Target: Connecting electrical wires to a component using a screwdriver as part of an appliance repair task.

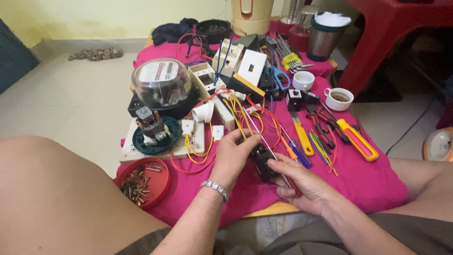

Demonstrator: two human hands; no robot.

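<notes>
Left hand [232, 153] is pinching the top of a small black socket part [262, 163], fingers closed on it, just above the pink cloth [373, 182] at the near edge of the worktop. Right hand [302, 186] is gripping a red-handled screwdriver [271, 152], its shaft crossing the part. A red lid of screws [142, 183] is lying left of the hands; yellow-handled tools [356, 139] are lying right.

A pale yellow wall [94, 16] with a grey skirting stands behind a floor [61, 104] of light tiles, a low surface covered with a pink cloth [373, 179] sits in the middle, a red plastic table [391, 33] is at the right, and soft daylight fills the room
</notes>
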